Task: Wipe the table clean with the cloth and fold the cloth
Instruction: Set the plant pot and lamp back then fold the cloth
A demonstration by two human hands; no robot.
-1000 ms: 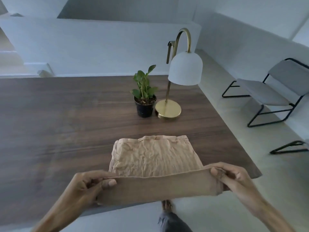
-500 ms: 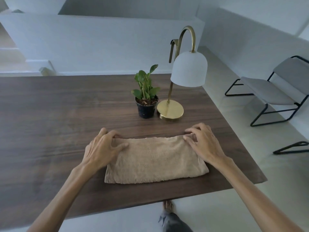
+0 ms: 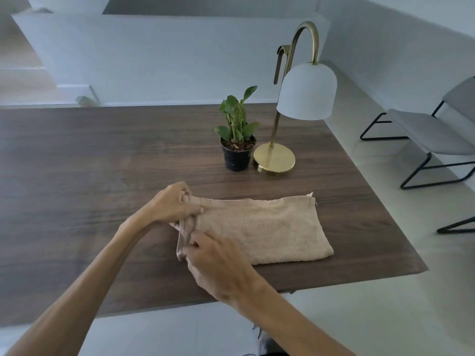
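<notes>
Beige terry cloth (image 3: 259, 228) lying folded on dark wood-grain table (image 3: 90, 176), long axis left-right.
I'm seeing left hand (image 3: 172, 204) and right hand (image 3: 218, 265) both pinching its left end.

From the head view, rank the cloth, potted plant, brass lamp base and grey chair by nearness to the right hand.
1. Beige terry cloth: in the right hand grip, at its left end.
2. Small green plant in a black pot: behind the cloth.
3. Round brass lamp base: right of the pot.
4. Grey black-framed chair: off the table, far right.
</notes>
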